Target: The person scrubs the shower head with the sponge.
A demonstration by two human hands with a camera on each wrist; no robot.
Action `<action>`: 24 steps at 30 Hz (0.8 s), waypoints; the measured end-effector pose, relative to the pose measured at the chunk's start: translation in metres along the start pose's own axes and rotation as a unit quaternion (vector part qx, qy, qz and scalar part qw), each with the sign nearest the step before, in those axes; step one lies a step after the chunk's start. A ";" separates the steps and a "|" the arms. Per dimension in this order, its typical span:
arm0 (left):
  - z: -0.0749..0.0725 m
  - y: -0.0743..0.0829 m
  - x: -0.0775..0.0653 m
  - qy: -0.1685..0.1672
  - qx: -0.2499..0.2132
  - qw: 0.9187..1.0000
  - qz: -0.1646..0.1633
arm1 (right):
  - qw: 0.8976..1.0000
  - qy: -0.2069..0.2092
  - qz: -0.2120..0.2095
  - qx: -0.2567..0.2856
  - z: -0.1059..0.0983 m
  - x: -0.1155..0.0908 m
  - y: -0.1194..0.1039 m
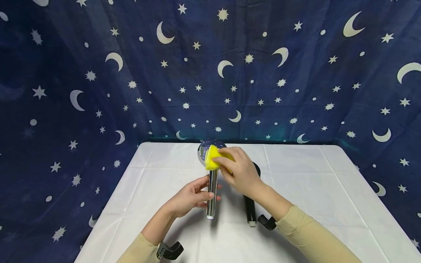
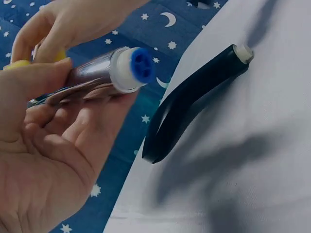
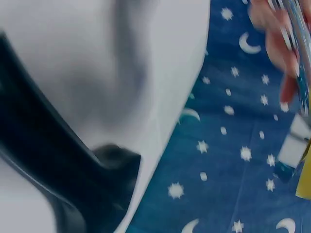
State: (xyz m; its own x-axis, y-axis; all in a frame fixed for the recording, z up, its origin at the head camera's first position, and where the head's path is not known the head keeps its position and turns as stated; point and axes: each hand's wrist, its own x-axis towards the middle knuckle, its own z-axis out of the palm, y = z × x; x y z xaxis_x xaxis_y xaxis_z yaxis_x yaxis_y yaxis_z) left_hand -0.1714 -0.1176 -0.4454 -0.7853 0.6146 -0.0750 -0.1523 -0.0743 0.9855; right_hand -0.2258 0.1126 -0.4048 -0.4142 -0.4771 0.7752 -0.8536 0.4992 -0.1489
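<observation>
A chrome shower head point(image 1: 212, 186) is held upright above the table in my left hand point(image 1: 190, 198), whose thumb and fingers wrap its handle. In the left wrist view, the handle's white end with a blue insert point(image 2: 142, 65) points toward the camera. My right hand point(image 1: 241, 171) pinches a yellow sponge point(image 1: 212, 158) against the neck of the shower head, overlapping the lower part of its round mirrored head. Behind my right forearm, a black shower head point(image 1: 250, 210) lies on the table, partly hidden in the head view. The left wrist view shows its curved handle and pale end.
A white cloth covers the table point(image 1: 158, 175). Behind it and at the sides hangs a dark blue curtain point(image 1: 204, 76) with moons and stars. Each wrist wears a black strap mount, such as the left one point(image 1: 170, 251).
</observation>
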 end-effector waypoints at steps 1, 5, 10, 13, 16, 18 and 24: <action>0.000 0.000 -0.001 -0.010 0.010 1.000 -0.001 | 1.000 0.005 0.008 -0.007 -0.003 0.005 0.004; 0.003 0.002 -0.003 -0.041 0.031 0.999 -0.004 | 0.995 0.030 0.093 -0.023 -0.010 0.021 0.021; 0.001 0.003 -0.002 -0.035 0.043 0.998 0.000 | 0.994 0.017 0.105 0.023 -0.009 0.021 0.013; -0.002 0.002 -0.002 -0.027 0.045 0.999 0.001 | 0.998 -0.015 0.039 0.037 -0.006 0.016 -0.003; -0.003 0.000 -0.003 -0.029 0.042 0.999 -0.002 | 0.999 -0.032 -0.013 0.022 -0.005 0.016 -0.005; -0.003 -0.001 -0.004 -0.032 0.039 0.999 -0.001 | 0.999 -0.028 -0.009 0.010 -0.006 0.018 0.003; -0.004 -0.002 -0.005 -0.033 0.022 0.999 0.030 | 0.992 0.016 0.128 0.010 -0.014 0.012 0.029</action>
State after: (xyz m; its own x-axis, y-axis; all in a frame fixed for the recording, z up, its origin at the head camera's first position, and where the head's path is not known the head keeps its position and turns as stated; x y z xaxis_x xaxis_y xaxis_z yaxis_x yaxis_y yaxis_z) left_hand -0.1699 -0.1237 -0.4478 -0.7506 0.6607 -0.0065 -0.0786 -0.0795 0.9937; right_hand -0.2510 0.1308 -0.3910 -0.6075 -0.3128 0.7302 -0.7281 0.5868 -0.3543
